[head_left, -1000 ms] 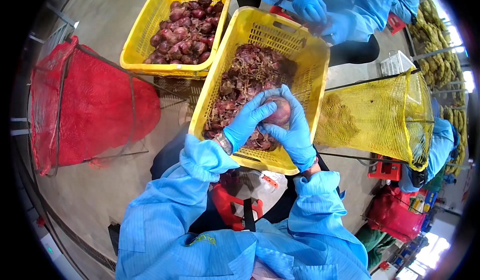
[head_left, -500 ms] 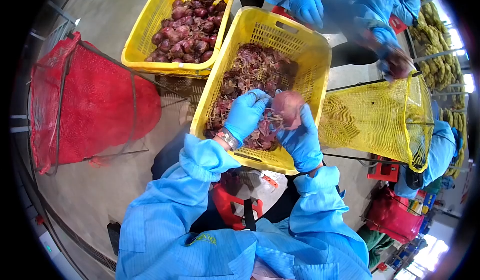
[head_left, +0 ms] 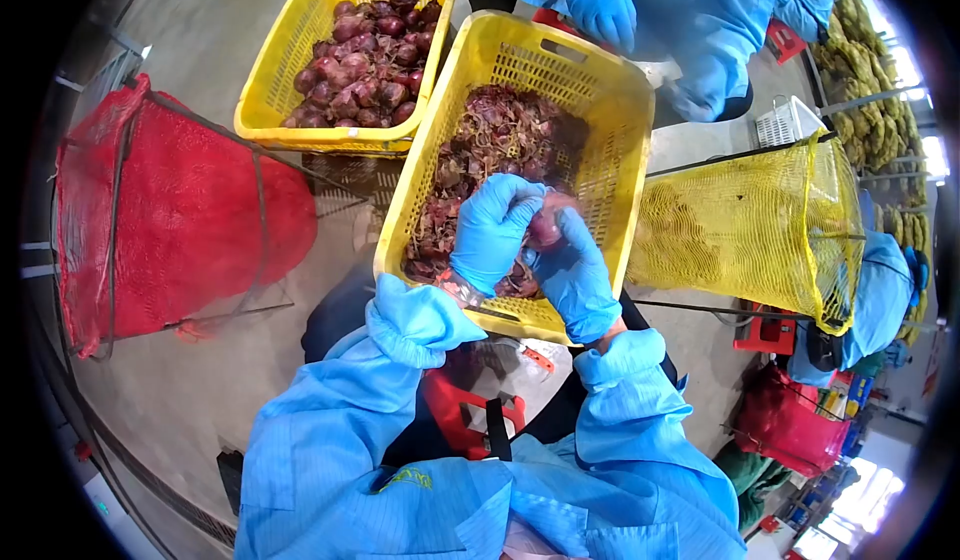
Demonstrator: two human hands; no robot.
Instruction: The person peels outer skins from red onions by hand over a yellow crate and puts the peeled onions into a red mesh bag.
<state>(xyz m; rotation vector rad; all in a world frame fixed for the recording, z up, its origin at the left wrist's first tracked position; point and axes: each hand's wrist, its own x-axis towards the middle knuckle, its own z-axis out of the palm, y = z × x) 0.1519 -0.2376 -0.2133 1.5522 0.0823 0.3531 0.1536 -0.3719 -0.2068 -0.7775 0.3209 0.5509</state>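
A red onion (head_left: 546,228) is held over the near half of a yellow crate (head_left: 618,160). My right hand (head_left: 577,278), in a blue glove, has its fingers closed around the onion from the right. From the left, my gloved left hand (head_left: 495,232) pinches at the onion's upper side with thumb and fingertips together. Part of the onion is hidden behind the fingers, and its outline is blurred. Beneath both hands, loose dry onion skins (head_left: 470,165) cover much of the crate's bottom.
Another yellow crate (head_left: 268,85) holding whole red onions (head_left: 360,65) stands at upper left. A red mesh bag (head_left: 185,220) on a frame is at left, a yellow mesh bag (head_left: 740,235) at right. Across the crate sits a co-worker (head_left: 690,20) in blue. A white basket (head_left: 790,122) is behind.
The onion and my right hand have moved left and slightly down, closer to my left hand. The co-worker's arm has drawn back from the yellow mesh bag, where it held an onion.
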